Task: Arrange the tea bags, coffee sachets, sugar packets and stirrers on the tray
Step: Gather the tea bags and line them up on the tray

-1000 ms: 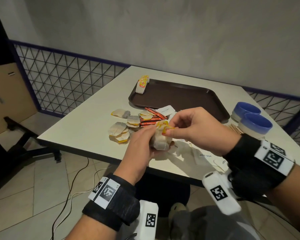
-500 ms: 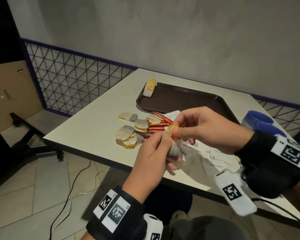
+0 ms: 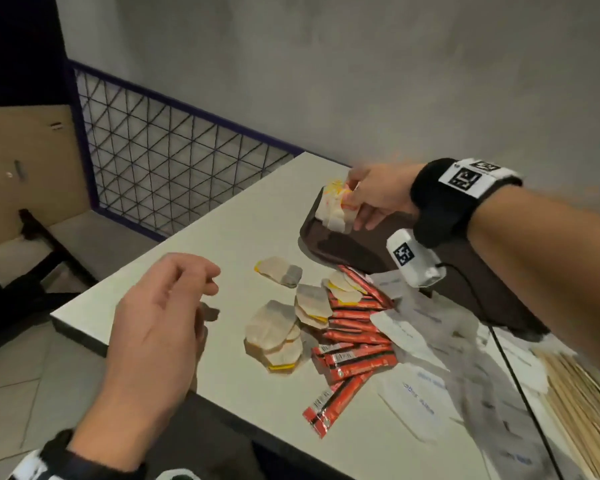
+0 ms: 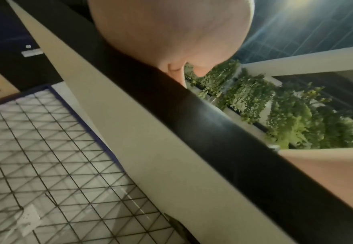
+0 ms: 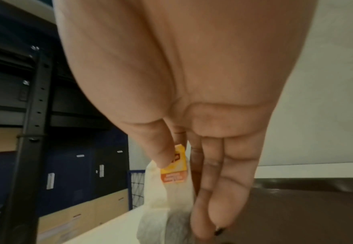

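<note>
My right hand (image 3: pixel 352 202) reaches to the far-left corner of the brown tray (image 3: pixel 343 251) and pinches a small bundle of tea bags (image 3: pixel 336 206) by the yellow tags. In the right wrist view the thumb (image 5: pixel 161 155) presses a yellow tag (image 5: pixel 176 166) against the fingers, and the white bags (image 5: pixel 161 206) hang down over the tray (image 5: pixel 296 211). My left hand (image 3: pixel 191 299) hovers over the table's near-left part, fingers loosely curled, holding nothing. Loose tea bags (image 3: pixel 278 334), red coffee sachets (image 3: pixel 354 355), white sugar packets (image 3: pixel 413 341) and wooden stirrers (image 3: pixel 579 403) lie on the table.
The white table (image 3: pixel 222 237) ends just left of my left hand, with its near edge under my forearm. A blue-framed wire fence (image 3: pixel 174 168) stands beyond it, and a grey wall rises behind the tray. A black cable (image 3: pixel 506 351) runs over the packets.
The right hand has carried the tea bags from in front of me to the tray's far-left corner. The left hand has let go of them and now hovers with nothing in it.
</note>
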Available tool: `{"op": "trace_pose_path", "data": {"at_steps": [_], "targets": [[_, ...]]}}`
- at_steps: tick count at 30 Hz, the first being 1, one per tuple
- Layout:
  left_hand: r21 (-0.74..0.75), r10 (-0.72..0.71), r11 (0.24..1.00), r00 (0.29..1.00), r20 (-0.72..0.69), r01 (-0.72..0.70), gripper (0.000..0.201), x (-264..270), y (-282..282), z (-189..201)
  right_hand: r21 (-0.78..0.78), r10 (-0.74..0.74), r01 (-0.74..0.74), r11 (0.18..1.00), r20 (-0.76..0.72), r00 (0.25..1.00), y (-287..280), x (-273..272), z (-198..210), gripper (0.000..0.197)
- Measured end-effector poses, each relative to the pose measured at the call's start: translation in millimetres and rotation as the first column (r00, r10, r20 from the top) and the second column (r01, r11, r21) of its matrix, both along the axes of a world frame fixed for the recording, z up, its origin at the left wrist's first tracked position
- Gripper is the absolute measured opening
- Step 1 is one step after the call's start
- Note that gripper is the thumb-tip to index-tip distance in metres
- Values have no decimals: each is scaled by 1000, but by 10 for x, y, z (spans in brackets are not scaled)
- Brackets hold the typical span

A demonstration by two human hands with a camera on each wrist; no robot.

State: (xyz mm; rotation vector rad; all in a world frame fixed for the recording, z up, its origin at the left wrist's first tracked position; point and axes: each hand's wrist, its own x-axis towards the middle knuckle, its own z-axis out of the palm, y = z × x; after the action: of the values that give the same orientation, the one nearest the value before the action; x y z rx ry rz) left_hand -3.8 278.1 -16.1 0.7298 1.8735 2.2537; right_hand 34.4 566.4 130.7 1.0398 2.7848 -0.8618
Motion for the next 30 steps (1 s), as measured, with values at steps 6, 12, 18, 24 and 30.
{"op": "trace_pose_path", "data": {"at_steps": [6,12,18,24,30], "targets": [[-35,57,998,996,-71,-59,35,43,56,-65,-146,-31,41,988,72,997,293,-271,-365,6],[42,70,997,997,-23,-69,46,53,63,-56,-175,-152,141,974,-51,987,443,-344,-504,10],[21,112,994,988,-102,-110,39,58,82,-73,-265,-245,211,941,-104,964,496,-291,-504,33],[-47,150,986,969,-195,-162,38,108,83,-70,-172,-183,169,971,-73,980,411,-332,-552,86],[-28,143,988,965,-221,-153,35,93,105,-88,-64,-172,166,984,-104,980,399,-437,-565,91]]}}
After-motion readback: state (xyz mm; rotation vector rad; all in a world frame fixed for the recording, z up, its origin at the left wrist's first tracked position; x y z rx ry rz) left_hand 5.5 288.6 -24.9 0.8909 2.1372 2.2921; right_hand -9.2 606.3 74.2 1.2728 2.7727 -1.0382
